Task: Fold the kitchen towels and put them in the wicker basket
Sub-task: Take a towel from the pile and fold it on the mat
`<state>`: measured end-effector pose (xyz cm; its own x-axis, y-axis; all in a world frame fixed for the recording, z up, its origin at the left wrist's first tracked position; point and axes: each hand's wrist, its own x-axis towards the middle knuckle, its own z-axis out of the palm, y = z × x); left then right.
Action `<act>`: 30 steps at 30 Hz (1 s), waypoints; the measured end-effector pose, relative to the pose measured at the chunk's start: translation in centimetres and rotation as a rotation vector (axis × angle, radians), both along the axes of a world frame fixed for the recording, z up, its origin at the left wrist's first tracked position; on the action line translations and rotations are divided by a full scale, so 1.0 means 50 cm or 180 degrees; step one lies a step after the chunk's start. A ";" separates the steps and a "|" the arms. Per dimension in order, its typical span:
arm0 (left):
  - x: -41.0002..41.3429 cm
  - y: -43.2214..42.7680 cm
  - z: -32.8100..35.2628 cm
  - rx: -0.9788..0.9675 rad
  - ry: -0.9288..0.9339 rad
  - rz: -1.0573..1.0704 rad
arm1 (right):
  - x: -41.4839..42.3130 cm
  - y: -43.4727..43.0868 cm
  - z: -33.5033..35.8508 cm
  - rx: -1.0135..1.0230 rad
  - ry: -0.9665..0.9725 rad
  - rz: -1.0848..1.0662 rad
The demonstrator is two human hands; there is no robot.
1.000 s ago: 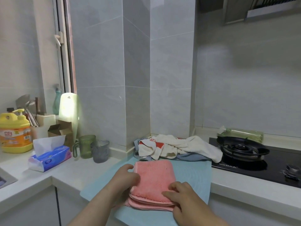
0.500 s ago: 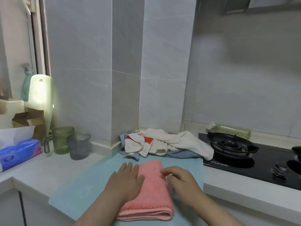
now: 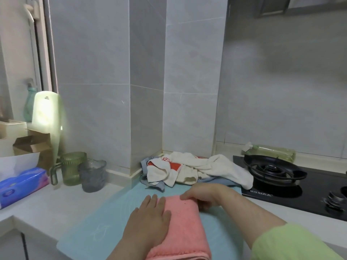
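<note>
A folded pink towel (image 3: 185, 228) lies lengthwise on a light blue mat (image 3: 93, 233) at the counter's front. My left hand (image 3: 148, 220) presses flat on the towel's left side, fingers straight. My right hand (image 3: 203, 195) sits at the towel's far right corner, its fingers curled onto the edge. Behind the mat, in the wall corner, a heap of unfolded towels (image 3: 195, 170) lies: white, cream, one with red print, and a blue one underneath. No wicker basket is in view.
A black gas hob with a burner (image 3: 272, 170) stands right of the heap, a green bottle (image 3: 272, 152) lying behind it. On the left are a green mug (image 3: 72, 167), a grey glass (image 3: 92, 175), a tissue pack (image 3: 22, 184) and a cardboard box (image 3: 32, 145).
The towel has gone from a wide fold to a narrow lengthwise one. My left hand now lies flat on it and my right hand has moved up to its far corner. The view has shifted right.
</note>
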<state>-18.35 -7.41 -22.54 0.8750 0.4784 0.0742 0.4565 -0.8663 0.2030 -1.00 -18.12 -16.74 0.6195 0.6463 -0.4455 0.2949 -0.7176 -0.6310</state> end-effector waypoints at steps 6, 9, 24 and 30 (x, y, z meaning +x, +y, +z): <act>0.004 0.005 -0.004 -0.0127 0.0029 0.0005 | -0.031 -0.018 -0.028 0.0136 -0.1537 0.0275; 0.003 0.003 -0.003 -0.0175 0.0015 0.0007 | -0.069 -0.050 -0.054 0.0903 -0.1479 -0.0021; 0.002 0.021 0.009 -0.0496 0.0098 -0.0144 | -0.165 -0.126 -0.076 0.0261 -0.1743 0.0177; -0.032 0.006 0.012 -0.1114 -0.0912 0.0111 | -0.217 -0.103 -0.040 0.0563 -0.1134 -0.0815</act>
<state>-19.95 -7.09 -21.96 0.8256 0.5467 0.1395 0.3669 -0.7080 0.6034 -11.84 -23.26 -18.74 0.8632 0.4995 -0.0730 0.3428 -0.6862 -0.6416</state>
